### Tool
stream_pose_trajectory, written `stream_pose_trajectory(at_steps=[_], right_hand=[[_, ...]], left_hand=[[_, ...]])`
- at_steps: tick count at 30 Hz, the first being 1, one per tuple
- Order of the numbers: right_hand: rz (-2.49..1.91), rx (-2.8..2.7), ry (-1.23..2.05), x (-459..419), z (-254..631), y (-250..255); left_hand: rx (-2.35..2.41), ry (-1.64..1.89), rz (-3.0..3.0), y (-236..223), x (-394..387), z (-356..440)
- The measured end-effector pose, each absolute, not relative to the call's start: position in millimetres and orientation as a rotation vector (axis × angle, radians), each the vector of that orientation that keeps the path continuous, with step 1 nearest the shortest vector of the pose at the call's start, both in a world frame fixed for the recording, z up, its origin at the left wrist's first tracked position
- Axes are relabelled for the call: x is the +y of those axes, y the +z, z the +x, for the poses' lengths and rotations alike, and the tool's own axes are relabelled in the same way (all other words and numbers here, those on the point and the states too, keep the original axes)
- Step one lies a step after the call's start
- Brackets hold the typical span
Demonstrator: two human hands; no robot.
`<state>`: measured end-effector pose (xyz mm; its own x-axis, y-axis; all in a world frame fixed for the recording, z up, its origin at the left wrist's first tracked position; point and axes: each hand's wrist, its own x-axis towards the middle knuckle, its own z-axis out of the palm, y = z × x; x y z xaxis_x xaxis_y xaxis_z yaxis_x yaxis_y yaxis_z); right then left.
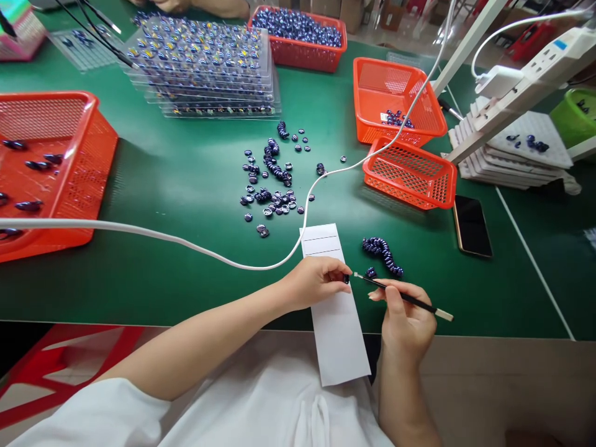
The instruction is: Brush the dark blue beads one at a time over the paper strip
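My left hand [316,282] pinches a small, shiny dark cap-like piece [346,279] between thumb and fingers, above a white paper strip [342,347]. In my right hand [407,320] is a thin black pen-like stick [419,303] with pale ends, held like a pencil. Its tip points left, close to the dark piece; whether they touch I cannot tell. Just beyond my right hand lies a curved row of dark blue glossy pieces [384,251], nested against each other. More such pieces [274,202] are scattered farther back, some in rows and some loose.
A white cable [251,267] crosses the green table [186,180]. Orange baskets stand left [105,161] and right [395,130], with a smaller one [410,174] and a phone [472,226]. Behind are stacked clear trays [223,112], a full red basket [307,59] and another person's arm [218,7].
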<state>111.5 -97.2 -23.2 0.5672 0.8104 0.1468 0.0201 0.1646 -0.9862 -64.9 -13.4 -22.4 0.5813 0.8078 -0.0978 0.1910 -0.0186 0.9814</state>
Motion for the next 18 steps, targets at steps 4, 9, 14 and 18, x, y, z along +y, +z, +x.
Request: stream_pose_trajectory(at_steps=[4, 9, 14, 18], right_hand=[[-1.405, -0.917, 0.538, -106.8, 108.2, -31.5], [-1.394, -1.044, 0.527, -112.0, 108.7, -38.0], [-1.406, -1.112, 0.502, -112.2, 109.0, -39.6], [-1.411, -1.131, 0.492, -112.3, 108.3, -39.6]], left_hand=[[0.913, 0.656, 1.612, -26.5, -14.7, -63.6], [0.927, 0.652, 1.693, -26.9, -15.6, -63.5], [0.927, 0.657, 1.707, -26.8, -15.8, -63.5], [0.939, 0.649, 1.720, -26.7, -15.6, -63.7]])
